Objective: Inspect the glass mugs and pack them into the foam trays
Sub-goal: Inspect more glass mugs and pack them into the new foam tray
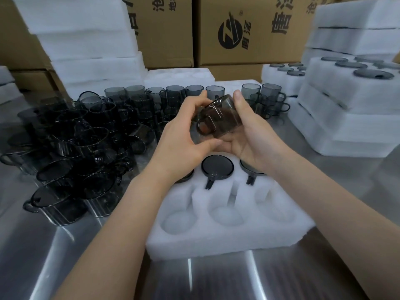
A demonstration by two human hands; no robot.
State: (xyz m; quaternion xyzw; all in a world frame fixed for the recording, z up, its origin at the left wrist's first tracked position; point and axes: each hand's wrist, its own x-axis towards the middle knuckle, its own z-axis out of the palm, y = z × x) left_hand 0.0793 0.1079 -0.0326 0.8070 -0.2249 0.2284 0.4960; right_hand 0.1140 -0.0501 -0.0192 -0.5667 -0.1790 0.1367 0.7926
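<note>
- Crowding the table point(65, 256) at left, loose mugs point(75, 148) stand and lie in a heap.
- My left hand point(184, 137) grips one mug point(218, 115), tilted, handle towards me, above the tray point(216, 241).
- My right hand point(253, 135) curls round its other side, thumb on top.
- Upturned in the tray's far row sit packed mugs point(217, 167).
- At right, filled trays point(346, 118) stack up, dark mug bases showing.

1. Factory packing station or warehouse, I'd say.
2. Brown printed cardboard cartons point(255, 50) stacked behind.
3. Piles of white foam trays point(86, 40), dozens of smoky grey glass mugs point(86, 137) on a steel table point(54, 256).
</note>
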